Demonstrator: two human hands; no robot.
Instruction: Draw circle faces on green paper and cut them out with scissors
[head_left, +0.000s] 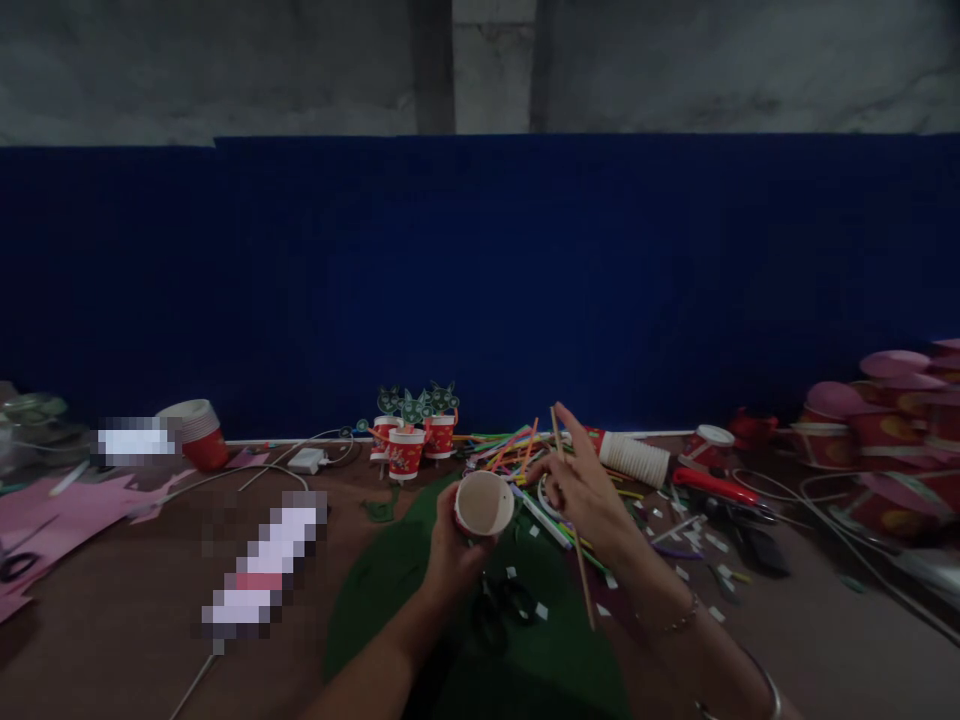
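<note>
My left hand (456,555) is wrapped round a red paper cup (484,503), tilted so its pale inside faces me. To its right, my right hand (586,490) holds a thin wooden stick (582,570) that slants down past the palm. The index finger is stretched along the stick's upper end, and the other fingers are bent. Under both hands lies a round green sheet (375,610). Black-handled scissors (491,610) rest on it just below the cup, among small white paper scraps.
Behind the hands lie colourful straw-like sticks (517,450). Red cups with green cutouts (405,455) stand at the back. A cup stack (634,458) lies on its side, near a red hot-glue gun (716,487). Pink paper (75,515) is at left; decorated cups (892,435) pile up at right.
</note>
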